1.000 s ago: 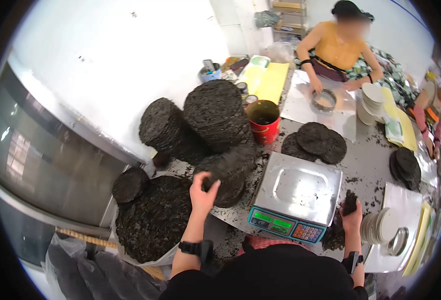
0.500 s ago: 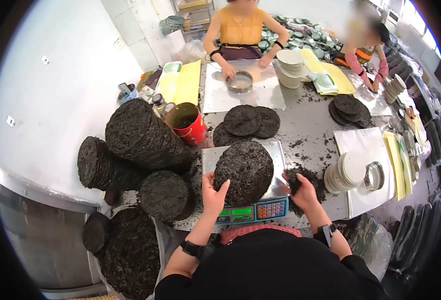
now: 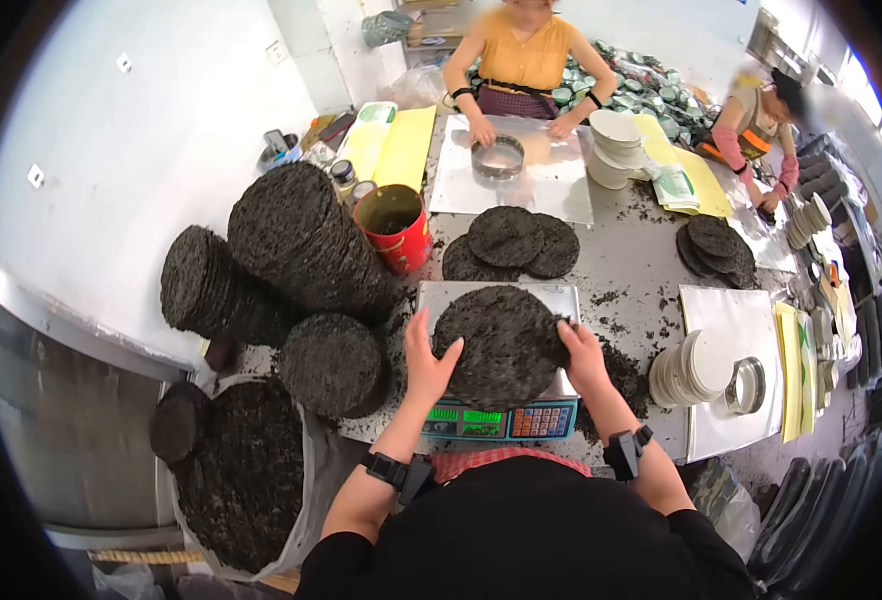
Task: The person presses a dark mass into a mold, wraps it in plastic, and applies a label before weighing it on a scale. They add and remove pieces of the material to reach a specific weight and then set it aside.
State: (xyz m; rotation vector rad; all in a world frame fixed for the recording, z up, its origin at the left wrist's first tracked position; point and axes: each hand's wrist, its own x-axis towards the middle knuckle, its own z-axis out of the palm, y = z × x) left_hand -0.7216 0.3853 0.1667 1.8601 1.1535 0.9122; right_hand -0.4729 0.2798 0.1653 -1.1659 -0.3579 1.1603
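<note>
A dark round cake of what looks like dried seaweed [image 3: 498,347] is held over a digital scale [image 3: 551,417], and it hides most of the scale's metal pan. My left hand [image 3: 428,365] has the cake's left edge, thumb over its face and fingers along the outside. At the right edge my right hand [image 3: 585,360] pinches the rim; a small dark bit shows by its fingertips. Loose dark flakes [image 3: 623,378] lie on the table beside that hand. Beyond the scale, several thinner cakes [image 3: 506,237] overlap in a pile.
Tall stacks of dark cakes [image 3: 306,240] stand at left, near a red tin [image 3: 398,228]. Below them is an open bag of dark flakes [image 3: 246,480]. White discs [image 3: 696,365] and a metal ring [image 3: 746,385] sit at right. Two people [image 3: 526,50] work across the table.
My right hand has moved left from the loose flakes, where it held a dark clump, onto the cake's right edge. The cake now faces up more flatly between both hands.
</note>
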